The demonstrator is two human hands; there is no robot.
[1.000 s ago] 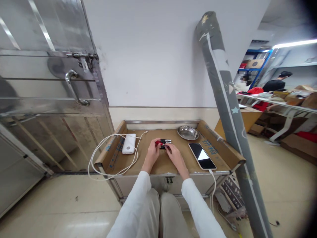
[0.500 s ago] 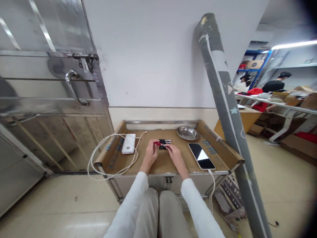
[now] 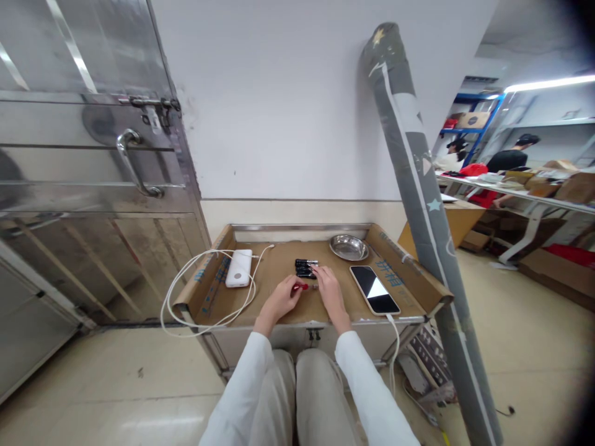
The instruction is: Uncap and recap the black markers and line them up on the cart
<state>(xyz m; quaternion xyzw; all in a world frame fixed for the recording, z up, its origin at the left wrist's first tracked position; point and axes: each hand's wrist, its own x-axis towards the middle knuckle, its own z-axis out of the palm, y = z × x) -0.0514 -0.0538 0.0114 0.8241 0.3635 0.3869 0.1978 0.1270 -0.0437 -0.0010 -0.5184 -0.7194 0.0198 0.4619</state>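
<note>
In my left hand (image 3: pixel 281 298) the closed fingers pinch a small red pen-like stick (image 3: pixel 302 287) with a clear end, low over the cardboard. Several short black pen-like sticks (image 3: pixel 304 268), with clear or silvery right ends, lie stacked side by side just beyond it. My right hand (image 3: pixel 329 290) has its fingers stretched out, and the fingertips reach the right ends of the black sticks. Whether its thumb also touches the red stick's end, I cannot make out.
The cardboard-lined cart top (image 3: pixel 274 260) has raised sides. A white power bank (image 3: pixel 239 268) with a looped cable lies left; a metal bowl (image 3: pixel 348 247) and a plugged-in phone (image 3: pixel 374 290) lie right. A long grey roll (image 3: pixel 421 186) leans beside the cart. Two people sit far right.
The red stick has moved from over the black sticks towards me, carried by my left hand. My right hand has let go of its end and straightened its fingers at the black sticks.
</note>
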